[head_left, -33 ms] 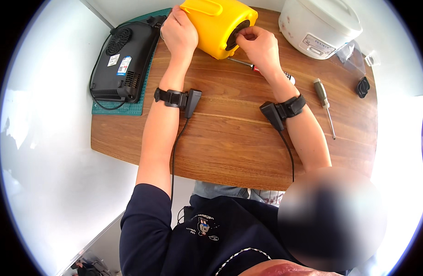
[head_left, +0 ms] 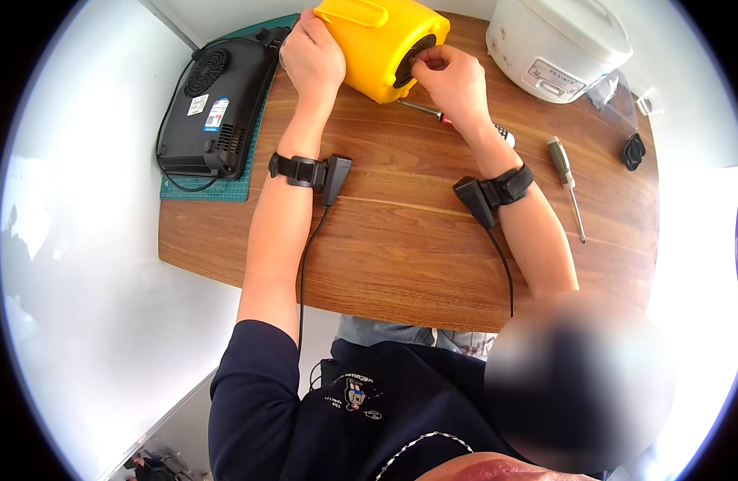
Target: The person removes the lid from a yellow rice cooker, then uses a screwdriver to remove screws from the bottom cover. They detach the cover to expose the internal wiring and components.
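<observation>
A yellow kettle-like vessel [head_left: 369, 48] with a moulded handle lies on its side at the far middle of the table, its black round base [head_left: 421, 58] facing right. My left hand [head_left: 313, 60] is closed on its left end, the fingertips partly hidden. At the black base, my right hand [head_left: 453, 80] has thumb and forefinger pinched together; whatever may be between them is too small to make out. Under the right hand lies a screwdriver [head_left: 421, 107] with a red, white and black handle, partly covered by the wrist.
A black appliance [head_left: 216, 112] with a fan grille and cord rests on a green cutting mat [head_left: 204, 191] at the left. The far right holds a white rice cooker [head_left: 557, 48]. Nearer are another screwdriver [head_left: 561, 164], a black coiled item [head_left: 633, 152] and a clear plastic bag [head_left: 613, 100].
</observation>
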Available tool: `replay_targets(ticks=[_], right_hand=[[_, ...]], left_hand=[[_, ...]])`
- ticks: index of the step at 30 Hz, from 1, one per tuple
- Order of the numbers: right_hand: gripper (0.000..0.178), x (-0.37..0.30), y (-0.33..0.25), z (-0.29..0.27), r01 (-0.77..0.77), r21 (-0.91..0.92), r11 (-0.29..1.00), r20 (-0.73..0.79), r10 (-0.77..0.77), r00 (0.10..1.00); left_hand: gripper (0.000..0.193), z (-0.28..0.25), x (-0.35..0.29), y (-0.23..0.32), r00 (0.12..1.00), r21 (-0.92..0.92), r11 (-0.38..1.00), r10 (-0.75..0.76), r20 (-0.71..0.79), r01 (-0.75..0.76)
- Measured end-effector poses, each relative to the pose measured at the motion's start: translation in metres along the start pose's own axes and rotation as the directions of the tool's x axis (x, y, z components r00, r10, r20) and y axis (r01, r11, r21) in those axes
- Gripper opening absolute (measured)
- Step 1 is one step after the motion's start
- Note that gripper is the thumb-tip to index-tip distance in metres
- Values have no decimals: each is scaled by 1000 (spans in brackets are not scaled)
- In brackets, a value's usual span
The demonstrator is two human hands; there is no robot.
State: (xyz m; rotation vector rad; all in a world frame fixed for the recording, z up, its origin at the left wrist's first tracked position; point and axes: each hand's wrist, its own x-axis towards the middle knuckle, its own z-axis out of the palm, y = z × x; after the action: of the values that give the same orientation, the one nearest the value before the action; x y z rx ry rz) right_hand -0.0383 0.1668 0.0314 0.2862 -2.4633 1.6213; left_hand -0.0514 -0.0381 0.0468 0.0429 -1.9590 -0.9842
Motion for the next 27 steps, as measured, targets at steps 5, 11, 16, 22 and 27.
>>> replay_targets(ticks=[5, 11, 16, 22, 27], right_hand=[[23, -1, 1, -2, 94, -71, 993, -15, -95, 995], [22, -3, 2, -4, 115, -89, 989, -29, -118, 993], [24, -2, 7, -11, 99, -47, 994, -17, -100, 995], [25, -1, 15, -23, 119, -70, 990, 6, -119, 993], [24, -2, 28, -53, 102, -97, 990, -64, -109, 992]], left_hand=[[56, 2, 1, -2, 999, -23, 999, 48, -4, -48], [55, 2, 0, -4, 1000, -11, 1000, 19, 5, -19], [54, 2, 0, -1, 1000, -10, 1000, 10, 2, -10], [51, 2, 0, 0, 1000, -21, 1000, 5, 4, -5], [52, 3, 1, -4, 998, -9, 998, 62, -20, -62]])
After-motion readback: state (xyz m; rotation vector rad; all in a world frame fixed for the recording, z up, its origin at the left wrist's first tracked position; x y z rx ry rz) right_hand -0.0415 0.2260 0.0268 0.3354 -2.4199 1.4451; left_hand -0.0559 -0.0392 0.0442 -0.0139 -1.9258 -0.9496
